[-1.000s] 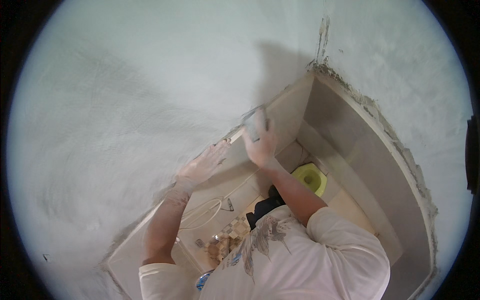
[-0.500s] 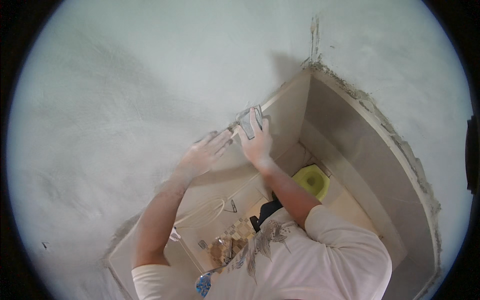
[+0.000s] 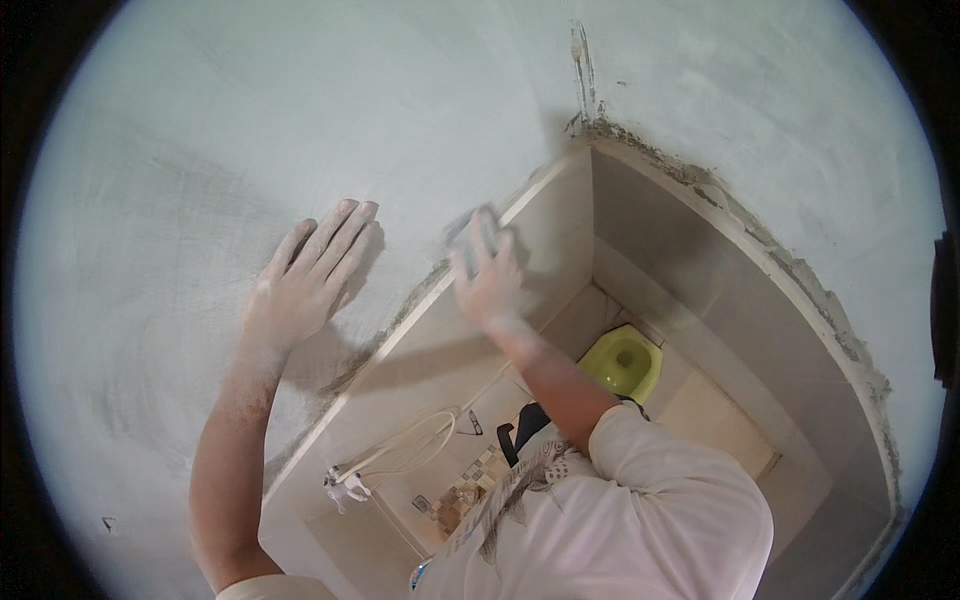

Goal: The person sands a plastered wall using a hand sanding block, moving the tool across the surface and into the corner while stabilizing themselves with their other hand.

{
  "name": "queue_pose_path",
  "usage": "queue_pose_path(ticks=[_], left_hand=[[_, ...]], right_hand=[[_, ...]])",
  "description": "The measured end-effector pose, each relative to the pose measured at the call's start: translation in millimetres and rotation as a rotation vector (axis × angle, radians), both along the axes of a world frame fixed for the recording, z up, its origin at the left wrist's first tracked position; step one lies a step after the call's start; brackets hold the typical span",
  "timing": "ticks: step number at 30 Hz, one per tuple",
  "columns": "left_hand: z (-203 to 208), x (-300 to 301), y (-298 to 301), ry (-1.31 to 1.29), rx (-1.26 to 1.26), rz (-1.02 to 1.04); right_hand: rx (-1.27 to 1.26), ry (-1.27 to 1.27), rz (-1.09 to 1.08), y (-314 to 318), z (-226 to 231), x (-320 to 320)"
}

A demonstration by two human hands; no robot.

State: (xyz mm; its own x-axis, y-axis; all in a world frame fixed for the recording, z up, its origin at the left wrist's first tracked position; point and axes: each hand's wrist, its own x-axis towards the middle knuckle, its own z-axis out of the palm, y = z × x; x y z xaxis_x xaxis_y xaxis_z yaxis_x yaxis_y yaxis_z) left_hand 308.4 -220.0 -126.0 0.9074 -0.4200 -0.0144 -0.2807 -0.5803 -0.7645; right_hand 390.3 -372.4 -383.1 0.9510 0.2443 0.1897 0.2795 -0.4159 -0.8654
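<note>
My left hand (image 3: 305, 280) is pressed flat against the grey-white plastered wall (image 3: 200, 110), fingers stretched out and dusted pale at the tips. To its right, my right hand (image 3: 490, 285) is slightly smeared by motion. It grips a small, flat, grey rectangular block (image 3: 462, 228), which looks like a sanding block. The block lies against the plaster just above the tile edge (image 3: 520, 203), where wall and tiles meet. Its underside and my right thumb's exact hold are hidden.
Below the plaster edge is a tiled washroom with a yellow-green squat toilet (image 3: 622, 362). A pale coiled hose (image 3: 420, 440) and a white tap fitting (image 3: 346, 488) are on the lower left tiles. Rough mortar (image 3: 700, 180) runs along the right tile edge.
My left hand has left the tile edge beside the block and moved left onto the open plaster. My right hand has shifted slightly left with the block. The view has shifted a little.
</note>
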Motion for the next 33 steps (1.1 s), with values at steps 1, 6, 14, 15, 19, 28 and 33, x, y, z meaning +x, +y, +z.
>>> queue_pose_path(ticks=[1,6,14,15,19,28,33], left_hand=[[0,1,0,0.001,-0.003,-0.001],[2,7,-7,-0.028,0.076,-0.038],[3,19,-4,-0.075,0.103,-0.12],[-1,14,1,-0.062,0.117,-0.099],[-3,1,2,-0.033,0.055,-0.064],[-7,4,6,-0.041,-0.029,-0.053],[-5,9,0,-0.067,0.039,-0.099]], right_hand=[[0.127,-0.039,-0.124,-9,8,25],[0.453,0.08,-0.361,-11,18,46],[0.455,-0.351,-0.331,-11,-20,81],[0.557,-0.104,-0.288,-19,1,93],[0.565,0.154,-0.325,-27,50,98],[0.027,-0.161,-0.016,-1,-8,-3],[0.351,-0.168,-0.448,-29,28,112]])
